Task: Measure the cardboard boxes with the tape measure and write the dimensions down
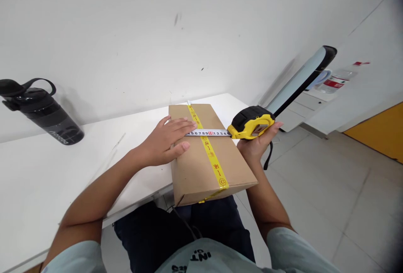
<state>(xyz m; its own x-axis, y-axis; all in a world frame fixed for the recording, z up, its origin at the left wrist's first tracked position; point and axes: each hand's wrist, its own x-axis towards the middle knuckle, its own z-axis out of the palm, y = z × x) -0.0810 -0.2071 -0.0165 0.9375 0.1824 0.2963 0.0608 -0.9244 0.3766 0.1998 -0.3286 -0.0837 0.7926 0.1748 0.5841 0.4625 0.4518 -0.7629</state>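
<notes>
A brown cardboard box (189, 172) with a strip of yellow printed tape (214, 161) along its top lies on the white table, its near end jutting past the edge. My left hand (165, 140) rests on the box's left side with fingers stretched out, over the end of a white measuring blade (218, 132). That blade runs across the top to a yellow and black tape measure (253, 122) at the box's right edge. The tape measure sits in my right hand (256, 147), fingers closed around it; a black wrist strap (268, 155) dangles below.
A dark drinking bottle (47, 115) stands on the white table (126, 172) at left, against the wall. Rightward, a slanted pale panel with a black edge (302, 75) rises near a clear bottle with a red label (335, 82) on a white cabinet (302, 109). My legs are under the box.
</notes>
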